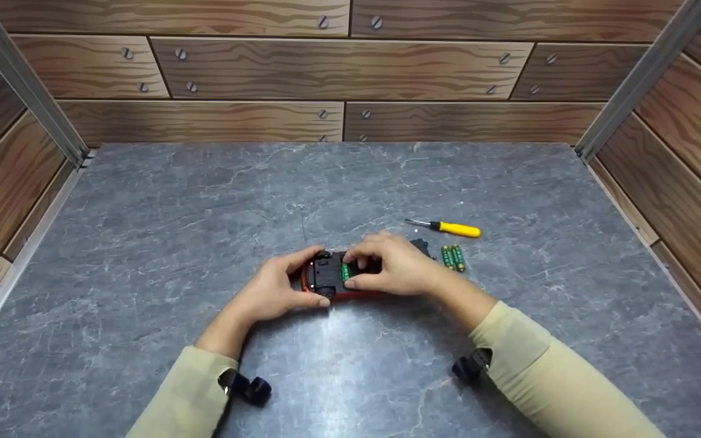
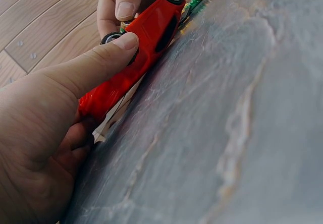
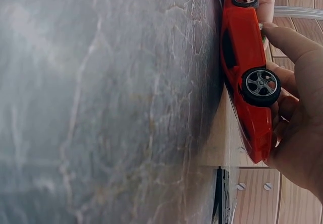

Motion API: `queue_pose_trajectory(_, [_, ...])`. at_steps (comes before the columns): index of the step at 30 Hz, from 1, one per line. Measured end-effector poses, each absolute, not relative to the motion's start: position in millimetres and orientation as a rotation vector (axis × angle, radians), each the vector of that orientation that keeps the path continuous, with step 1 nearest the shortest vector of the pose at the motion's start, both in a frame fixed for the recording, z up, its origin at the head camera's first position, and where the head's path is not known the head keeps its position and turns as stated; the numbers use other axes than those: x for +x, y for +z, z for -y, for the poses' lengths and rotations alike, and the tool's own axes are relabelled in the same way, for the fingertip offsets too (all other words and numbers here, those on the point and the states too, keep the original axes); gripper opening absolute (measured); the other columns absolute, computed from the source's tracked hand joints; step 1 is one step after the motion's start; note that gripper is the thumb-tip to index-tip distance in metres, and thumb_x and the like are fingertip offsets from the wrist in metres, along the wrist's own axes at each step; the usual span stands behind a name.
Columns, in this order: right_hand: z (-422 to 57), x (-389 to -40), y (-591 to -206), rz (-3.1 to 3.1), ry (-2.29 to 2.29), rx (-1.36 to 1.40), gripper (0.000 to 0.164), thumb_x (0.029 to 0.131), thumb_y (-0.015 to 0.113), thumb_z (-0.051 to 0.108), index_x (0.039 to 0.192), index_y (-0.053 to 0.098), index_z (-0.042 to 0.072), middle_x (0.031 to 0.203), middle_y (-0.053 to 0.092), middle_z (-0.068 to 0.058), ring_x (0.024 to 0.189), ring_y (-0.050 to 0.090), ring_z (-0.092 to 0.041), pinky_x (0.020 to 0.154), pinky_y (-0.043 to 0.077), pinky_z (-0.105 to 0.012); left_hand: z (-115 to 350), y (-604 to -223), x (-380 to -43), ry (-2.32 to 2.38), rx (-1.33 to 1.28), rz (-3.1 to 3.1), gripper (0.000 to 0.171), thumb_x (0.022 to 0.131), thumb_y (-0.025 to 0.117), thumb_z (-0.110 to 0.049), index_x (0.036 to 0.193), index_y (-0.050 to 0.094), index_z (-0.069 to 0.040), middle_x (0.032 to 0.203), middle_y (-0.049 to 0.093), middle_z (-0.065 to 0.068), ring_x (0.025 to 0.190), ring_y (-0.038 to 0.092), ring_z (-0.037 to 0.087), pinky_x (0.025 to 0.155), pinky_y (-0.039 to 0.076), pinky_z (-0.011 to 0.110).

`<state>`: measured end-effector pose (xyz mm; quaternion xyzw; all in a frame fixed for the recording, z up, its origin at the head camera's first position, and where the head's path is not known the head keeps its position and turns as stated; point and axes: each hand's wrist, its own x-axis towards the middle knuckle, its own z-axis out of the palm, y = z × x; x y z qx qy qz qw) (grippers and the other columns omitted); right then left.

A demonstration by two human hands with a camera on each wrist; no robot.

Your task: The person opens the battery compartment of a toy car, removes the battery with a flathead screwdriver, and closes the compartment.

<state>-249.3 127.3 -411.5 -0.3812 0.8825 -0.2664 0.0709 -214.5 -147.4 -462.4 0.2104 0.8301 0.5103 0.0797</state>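
A red toy car (image 1: 325, 275) lies upside down on the table, black underside up and wheels showing. My left hand (image 1: 270, 289) grips one end of it, thumb on the near side by a wheel (image 2: 115, 37) and fingers on the far side. Over the middle of the underside, my right hand (image 1: 396, 266) pinches a green battery (image 1: 345, 272) between thumb and fingertips, at the battery compartment. That hand hides the car's other end. In the right wrist view, the car's red side (image 3: 245, 37) faces the camera.
Two loose green batteries (image 1: 453, 258) lie side by side to the right. Beyond them is a screwdriver (image 1: 459, 230) with a yellow handle. A black piece (image 1: 421, 246) shows behind my right hand. A thin wire (image 1: 303, 226) rises from the car's far side. Wood-patterned walls (image 1: 350, 67) surround the table.
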Motion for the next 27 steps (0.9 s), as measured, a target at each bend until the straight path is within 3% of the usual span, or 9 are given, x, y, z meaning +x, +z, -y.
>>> queue_pose_trajectory(7, [-128.2, -250.9, -414.1, -2.650, -0.812, -1.153, 0.044, 0.091, 0.083, 0.044, 0.124, 0.077, 0.016, 0.095, 0.067, 0.005, 0.094, 0.057, -0.019, 0.089, 0.046, -0.040, 147.0, -462.6, -214.0, 1.542, 0.652, -2.479, 0.097, 0.076, 0.098, -0.033, 0.158, 0.051, -0.009, 0.150, 0.062, 0.007, 0.132, 0.061, 0.023, 0.119, 0.041, 0.048])
queue_pose_trajectory(27, [-126.3, -253.8, -415.1, -2.617, -0.854, -1.145, 0.040, 0.090, 0.085, 0.040, 0.121, 0.078, 0.015, 0.094, 0.067, 0.005, 0.094, 0.057, -0.019, 0.088, 0.046, -0.038, 147.8, -463.0, -214.5, 1.520, 0.597, -2.475, 0.099, 0.076, 0.098, -0.032, 0.159, 0.050, -0.011, 0.154, 0.058, 0.008, 0.135, 0.058, 0.020, 0.120, 0.039, 0.043])
